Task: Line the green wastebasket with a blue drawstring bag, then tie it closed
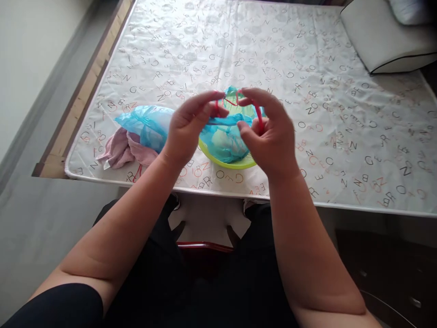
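Between my two hands runs a thin red string [231, 102]. My left hand [191, 120] is closed on one end of it, fingers pinched. On the other side my right hand [269, 127] grips the string too, with a red loop passing by its fingers and palm. Just below the hands, a blue plastic bag [227, 143] with something pale inside lies in a yellow-green mesh basket [221, 161]. Part of the bag and basket is hidden behind my hands.
Left of my hands lie another filled blue plastic bag [146, 120] and a pink cloth [119, 148]. They rest on a letter-printed mattress [341, 136]. A white box-like item [385, 41] with dark piping stands at the back right. A red stool edge [205, 246] shows between my legs.
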`<state>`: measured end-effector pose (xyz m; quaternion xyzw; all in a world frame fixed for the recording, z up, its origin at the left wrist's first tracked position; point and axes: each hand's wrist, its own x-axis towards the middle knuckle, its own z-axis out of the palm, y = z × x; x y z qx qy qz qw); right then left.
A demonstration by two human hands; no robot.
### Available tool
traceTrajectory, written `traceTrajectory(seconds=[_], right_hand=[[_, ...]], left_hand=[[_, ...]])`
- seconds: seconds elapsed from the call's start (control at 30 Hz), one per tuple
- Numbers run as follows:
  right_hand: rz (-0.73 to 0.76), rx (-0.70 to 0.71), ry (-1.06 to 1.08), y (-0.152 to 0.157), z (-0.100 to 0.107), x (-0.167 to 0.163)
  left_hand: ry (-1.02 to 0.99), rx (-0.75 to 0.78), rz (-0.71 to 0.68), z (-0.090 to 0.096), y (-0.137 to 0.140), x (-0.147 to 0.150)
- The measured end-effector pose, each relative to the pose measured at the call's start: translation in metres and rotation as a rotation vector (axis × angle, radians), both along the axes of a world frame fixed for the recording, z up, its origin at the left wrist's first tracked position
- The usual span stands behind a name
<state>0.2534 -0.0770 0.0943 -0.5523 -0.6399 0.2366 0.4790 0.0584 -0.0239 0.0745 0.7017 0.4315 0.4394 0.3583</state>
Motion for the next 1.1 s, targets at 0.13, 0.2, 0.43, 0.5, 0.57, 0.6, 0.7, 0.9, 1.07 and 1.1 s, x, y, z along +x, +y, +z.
traceTrajectory(seconds=[0.13,0.2,0.43,0.5,0.57,0.6,0.7,0.9,1.07,1.1], right_hand=[[0.139,-0.077,0.014,0.003,-0.014,-0.007],[0.161,-0.1,0.056,0.006,-0.021,-0.007],[0.228,-0.163,-0.046,0.016,-0.037,-0.001],[0.264,-0.203,-0.095,0.017,-0.041,0.002],[0.294,-0.219,-0.081,0.018,-0.044,0.004],[0.3,-0.219,-0.057,0.018,-0.045,0.004],[0.294,-0.207,0.037,0.016,-0.047,0.001],[0.114,-0.108,0.138,0.014,-0.047,-0.011],[0.126,-0.096,0.294,0.016,-0.047,-0.01],[0.166,-0.13,0.346,0.017,-0.049,-0.009]], left_hand=[[0.06,0.008,-0.103,-0.006,-0.012,0.007],[0.047,0.011,-0.143,-0.01,-0.012,0.007],[0.054,-0.024,-0.306,-0.035,-0.016,0.006],[0.067,-0.01,-0.329,-0.043,-0.018,0.007],[0.069,-0.001,-0.319,-0.047,-0.019,0.009],[0.074,-0.005,-0.307,-0.048,-0.019,0.009],[0.088,-0.043,-0.295,-0.046,-0.018,0.008],[0.061,-0.057,-0.308,-0.043,-0.014,0.006],[0.045,-0.07,-0.317,-0.042,-0.013,0.004],[0.041,-0.082,-0.331,-0.041,-0.014,0.003]])
